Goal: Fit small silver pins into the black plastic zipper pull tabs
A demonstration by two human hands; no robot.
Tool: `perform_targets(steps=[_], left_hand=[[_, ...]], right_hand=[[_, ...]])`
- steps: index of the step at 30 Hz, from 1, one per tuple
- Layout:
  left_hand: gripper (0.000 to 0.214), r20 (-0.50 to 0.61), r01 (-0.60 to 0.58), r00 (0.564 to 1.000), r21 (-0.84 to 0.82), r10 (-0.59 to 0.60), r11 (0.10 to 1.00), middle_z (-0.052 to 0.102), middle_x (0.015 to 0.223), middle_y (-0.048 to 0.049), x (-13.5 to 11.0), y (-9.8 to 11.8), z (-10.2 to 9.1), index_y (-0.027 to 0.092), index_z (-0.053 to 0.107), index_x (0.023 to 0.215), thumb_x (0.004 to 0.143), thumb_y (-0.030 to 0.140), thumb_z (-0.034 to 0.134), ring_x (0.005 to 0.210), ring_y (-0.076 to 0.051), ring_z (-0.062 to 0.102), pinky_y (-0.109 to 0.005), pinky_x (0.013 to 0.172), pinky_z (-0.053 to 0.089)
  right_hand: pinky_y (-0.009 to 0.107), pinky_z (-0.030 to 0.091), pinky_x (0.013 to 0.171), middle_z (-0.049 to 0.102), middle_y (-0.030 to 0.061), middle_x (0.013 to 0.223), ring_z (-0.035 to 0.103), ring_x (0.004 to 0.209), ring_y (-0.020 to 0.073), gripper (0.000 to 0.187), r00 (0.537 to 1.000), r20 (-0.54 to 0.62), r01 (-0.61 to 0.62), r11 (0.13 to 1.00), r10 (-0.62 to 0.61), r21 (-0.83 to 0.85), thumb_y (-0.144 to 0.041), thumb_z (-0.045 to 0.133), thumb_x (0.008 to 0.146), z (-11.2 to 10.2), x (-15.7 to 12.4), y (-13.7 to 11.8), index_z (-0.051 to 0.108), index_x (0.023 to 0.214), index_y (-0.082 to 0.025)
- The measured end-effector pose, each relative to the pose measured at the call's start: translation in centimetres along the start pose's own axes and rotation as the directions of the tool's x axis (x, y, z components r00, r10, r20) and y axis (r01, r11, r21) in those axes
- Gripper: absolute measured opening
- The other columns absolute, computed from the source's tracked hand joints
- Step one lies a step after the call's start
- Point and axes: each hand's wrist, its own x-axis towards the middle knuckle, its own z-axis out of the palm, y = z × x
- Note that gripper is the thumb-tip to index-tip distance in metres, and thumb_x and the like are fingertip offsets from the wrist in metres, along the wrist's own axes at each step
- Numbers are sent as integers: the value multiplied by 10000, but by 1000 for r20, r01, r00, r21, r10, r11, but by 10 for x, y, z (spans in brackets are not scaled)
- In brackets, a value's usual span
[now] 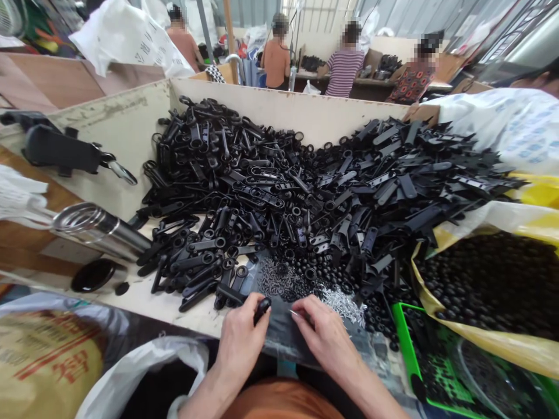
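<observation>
My left hand (242, 329) is closed around a black plastic handle (262, 308); its rounded end shows above my thumb. In my right hand (323, 331), thumb and fingertips pinch a small silvery metal pin (294, 312). Both hands are just above a dark grey mat (283, 331), a short distance apart. Beyond them lie a heap of small dark metal parts (275, 276) and a pile of shiny silver pins (345, 305). Black handles with ringed ends (203, 262) are stacked to the left of these.
Large mounds of black plastic parts (384, 180) fill the table behind a low wooden wall (253, 105). At right stand a yellow sack of black balls (493, 279) and a green crate (404, 343). A steel flask (98, 230) leans at left. Several people work farther back.
</observation>
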Motion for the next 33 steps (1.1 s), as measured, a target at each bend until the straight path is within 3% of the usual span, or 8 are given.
perform_targets(steps=[3,6,15,20,24,27,29,33], left_hand=[[180,-19,-17,1000,88,19,996,772,796,-130,9,-1,8,194,670,961,884,240,514,731,-320,740,-352,657,453],[210,-36,-26,999,112,30,993,769,796,-153,12,-6,13,193,678,959,893,277,497,750,-351,740,-360,646,438],[251,-8,-40,999,-94,39,995,720,730,-77,18,-14,2,232,650,820,857,456,544,709,-277,685,-332,683,427],[349,88,86,994,-338,-60,937,559,539,24,15,-10,-6,225,582,717,857,545,586,492,-150,514,-253,522,377],[469,203,247,966,-549,-159,799,433,472,97,7,3,-5,208,564,841,870,673,510,359,-78,280,-201,374,219],[517,355,399,916,-755,-187,521,407,439,119,3,11,-5,194,562,809,774,698,675,359,-37,228,-171,383,186],[526,430,460,888,-815,-165,352,405,411,127,1,14,-5,187,565,786,714,662,777,350,-16,207,-159,388,174],[519,475,487,872,-821,-116,297,407,382,131,-2,13,-4,194,551,770,705,639,811,331,-6,177,-154,376,145]], right_hand=[[296,477,707,665,37,878,674,790,202,151,1000,-7,7,995,-7,-97,-143,532,975,-1,4,3,647,906,-210],[287,474,686,670,30,884,676,773,194,153,1000,-18,-2,991,0,-131,-124,550,971,-3,6,4,646,895,-216],[245,491,703,685,23,956,707,810,172,150,999,42,29,968,-20,-251,-134,573,993,8,24,-1,684,961,-230],[242,467,646,681,37,980,694,730,167,141,996,78,60,956,-39,-287,-146,579,991,13,38,-1,695,952,-214],[219,465,661,683,11,938,667,738,142,114,992,81,109,970,-94,-216,-172,614,971,-1,40,-12,694,903,-215],[209,437,621,681,-26,797,605,671,124,93,997,15,71,994,-72,82,-189,657,931,-13,36,-25,718,866,-216],[217,399,582,656,-40,699,541,606,119,93,1000,-13,28,963,-26,269,-204,679,902,-16,32,-31,745,837,-210],[228,361,562,634,-42,648,476,571,114,106,1000,-21,-11,924,20,383,-213,687,866,-14,30,-37,777,811,-203]])
